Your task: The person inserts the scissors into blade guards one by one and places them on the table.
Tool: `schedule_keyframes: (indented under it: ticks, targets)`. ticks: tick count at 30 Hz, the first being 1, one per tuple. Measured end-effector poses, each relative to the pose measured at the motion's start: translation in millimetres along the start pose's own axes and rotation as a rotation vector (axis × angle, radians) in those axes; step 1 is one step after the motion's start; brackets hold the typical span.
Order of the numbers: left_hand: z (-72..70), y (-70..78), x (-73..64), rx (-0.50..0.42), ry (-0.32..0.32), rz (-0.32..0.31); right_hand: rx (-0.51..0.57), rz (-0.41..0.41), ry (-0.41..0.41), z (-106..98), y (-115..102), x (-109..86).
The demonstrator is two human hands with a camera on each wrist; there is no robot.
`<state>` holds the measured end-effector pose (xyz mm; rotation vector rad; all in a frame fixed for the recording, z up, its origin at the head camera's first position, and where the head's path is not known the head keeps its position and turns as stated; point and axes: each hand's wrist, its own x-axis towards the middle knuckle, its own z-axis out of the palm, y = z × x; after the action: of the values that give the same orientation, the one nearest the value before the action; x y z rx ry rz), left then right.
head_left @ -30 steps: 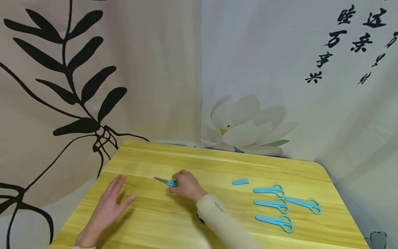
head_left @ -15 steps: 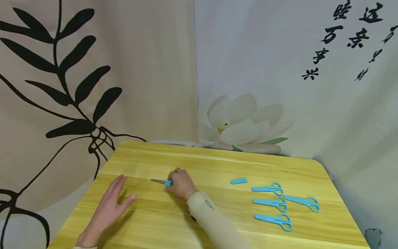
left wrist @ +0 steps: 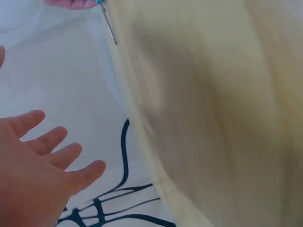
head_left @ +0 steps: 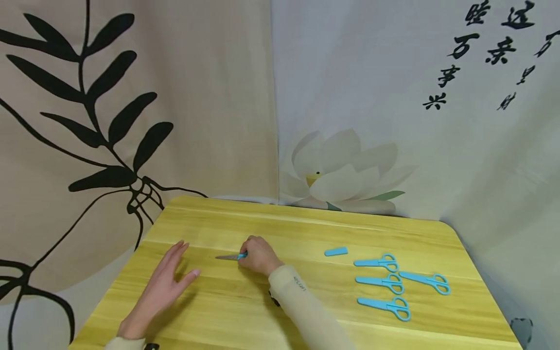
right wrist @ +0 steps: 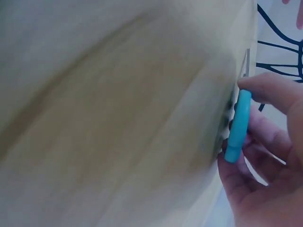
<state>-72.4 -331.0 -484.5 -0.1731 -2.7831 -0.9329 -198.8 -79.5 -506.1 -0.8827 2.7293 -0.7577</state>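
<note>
My right hand (head_left: 261,256) grips the blue handles of a pair of scissors (head_left: 227,257) left of the table's middle. The grey blades are bare and point left. In the right wrist view, the thumb and fingers curl round the blue handle (right wrist: 239,127); part of it is hidden by the hand. My left hand (head_left: 164,287) is held to the left of the blade tip, fingers straight and thumb spread, holding nothing. The left wrist view shows the same spread hand (left wrist: 38,165), with the blades (left wrist: 110,27) apart from it near the top.
A loose blue blade cover (head_left: 336,251) lies right of my right hand. Several blue scissors with covered blades, such as the nearest pair (head_left: 385,306), lie farther right on the wooden table (head_left: 288,223). Printed curtains (head_left: 218,121) hang behind the table.
The scissors have turned from slanted to nearly level in the head view, and my right hand covers more of their handles. My left hand has shifted slightly to the right. The view has moved a little.
</note>
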Motion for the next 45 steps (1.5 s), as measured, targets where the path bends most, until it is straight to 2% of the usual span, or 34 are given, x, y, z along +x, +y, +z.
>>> schedule_keyframes:
  ticks: [4,11,20,26,36,45]
  targets:
    - [5.1,6.7,8.7,-0.016,0.007,0.028,0.045,0.008,-0.002,-13,10,-10.6]
    - [19.7,19.2,19.4,-0.041,0.011,0.101,0.058,0.0,0.055,-33,35,-33.4]
    - [45.7,35.9,34.6,-0.01,-0.048,0.147,0.088,0.021,0.143,-69,69,-76.5]
    - [68.1,59.4,54.2,0.015,-0.119,0.184,0.103,0.077,0.223,-91,89,-108.0]
    - [109.4,104.7,88.5,0.005,-0.187,0.281,0.065,0.148,0.388,-122,114,-154.7]
    - [150.4,143.8,115.3,0.038,-0.299,0.356,0.042,0.179,0.463,-144,135,-198.3]
